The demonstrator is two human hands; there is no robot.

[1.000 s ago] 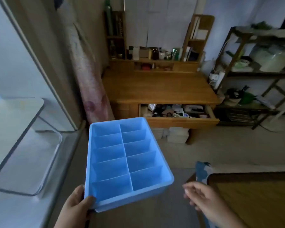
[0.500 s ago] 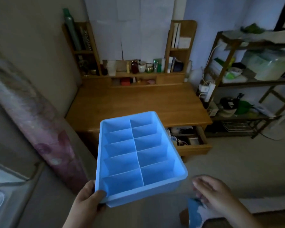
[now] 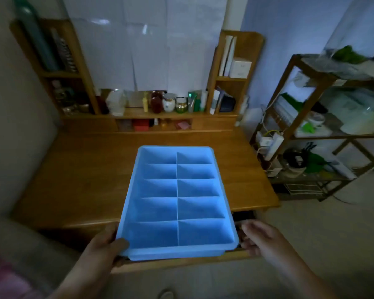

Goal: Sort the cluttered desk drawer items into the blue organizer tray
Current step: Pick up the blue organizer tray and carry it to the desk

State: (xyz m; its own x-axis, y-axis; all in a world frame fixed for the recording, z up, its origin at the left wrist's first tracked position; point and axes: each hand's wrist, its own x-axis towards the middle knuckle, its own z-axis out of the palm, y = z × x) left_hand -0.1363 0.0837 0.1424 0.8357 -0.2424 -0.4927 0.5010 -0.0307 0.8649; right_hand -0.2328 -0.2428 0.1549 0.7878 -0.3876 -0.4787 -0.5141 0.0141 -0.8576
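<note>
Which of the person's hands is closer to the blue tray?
Left. The left hand grips the tray's near-left corner, thumb on the rim. The right hand is beside the near-right corner, not holding it.

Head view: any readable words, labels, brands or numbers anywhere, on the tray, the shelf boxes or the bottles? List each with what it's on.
None can be read.
blue organizer tray: plain, no print visible.
white box in the right desk shelf: faint marks, too small to read.
jars and bottles on the desk ledge: labels too blurred to read.
books in the left shelf: spines too dark and blurred to read.
</note>
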